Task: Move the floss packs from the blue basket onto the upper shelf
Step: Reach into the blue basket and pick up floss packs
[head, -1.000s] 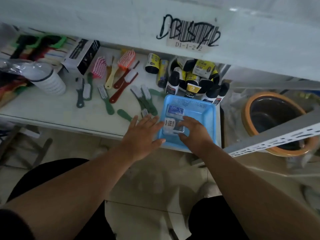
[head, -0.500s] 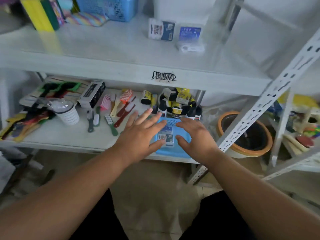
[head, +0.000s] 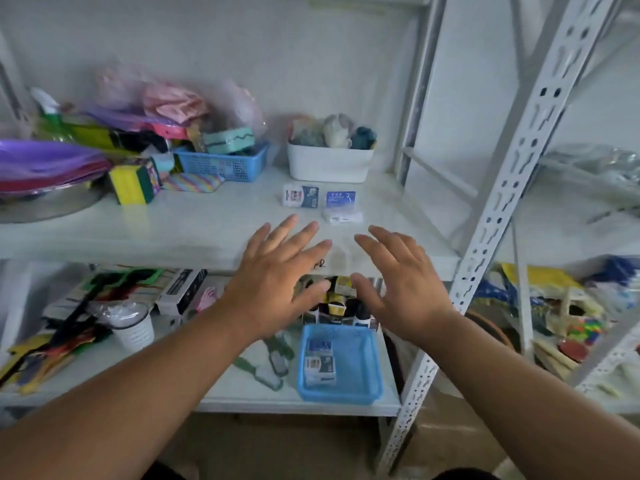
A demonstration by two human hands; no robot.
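A blue basket [head: 356,368] sits on the lower shelf with floss packs [head: 320,362] stacked at its left side. On the upper shelf [head: 194,230] lie three floss packs: one white and blue [head: 300,196], one blue [head: 340,197], one clear white [head: 343,215]. My left hand [head: 277,275] and my right hand [head: 398,282] hover side by side in front of the upper shelf's edge. Both have fingers spread and hold nothing. They are above the basket and apart from it.
The upper shelf carries a white bin [head: 330,164], a second blue basket [head: 221,162], sponges [head: 133,183] and a metal bowl [head: 45,202]. Brushes [head: 270,362], bottles [head: 337,306] and a cup [head: 133,329] crowd the lower shelf. A perforated upright [head: 485,244] stands at the right.
Both hands have risen from the blue basket to the front edge of the upper shelf, empty. The view tilted upward, bringing the upper shelf into sight.
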